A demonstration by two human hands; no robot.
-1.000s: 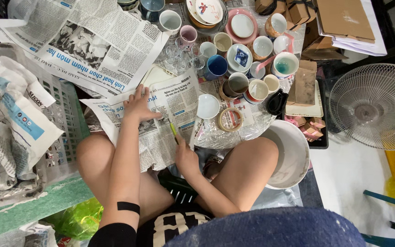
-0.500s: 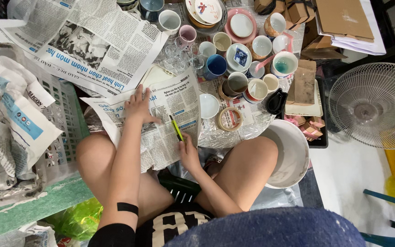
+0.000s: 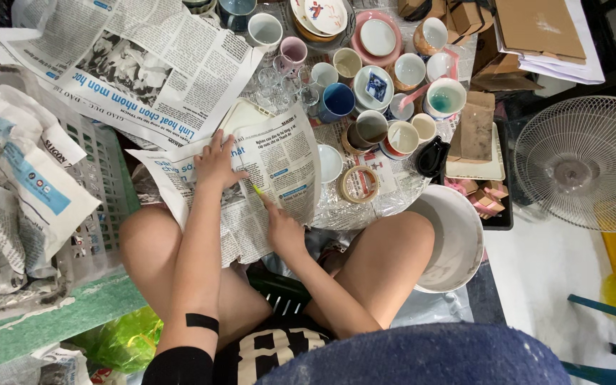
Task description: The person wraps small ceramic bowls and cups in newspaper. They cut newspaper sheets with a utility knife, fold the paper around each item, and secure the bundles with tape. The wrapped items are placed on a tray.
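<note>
The right hand has been pushing the yellow cutter further up the newspaper sheet since half a second ago, and the cut flap is now lifting toward the white bowl. Its fingers are curling shut around the cutter's handle, the blade tip poking out just beyond them. The left hand is pressing flat on the sheet, fingers spread, just left of the blade. A tape roll is lying well right of the fingers.

left hand: flat, palm down, fingers spread toward 12 o'clock | right hand: closed in a grip, knuckles up, pointing toward 11 o'clock | forearms: near parallel
</note>
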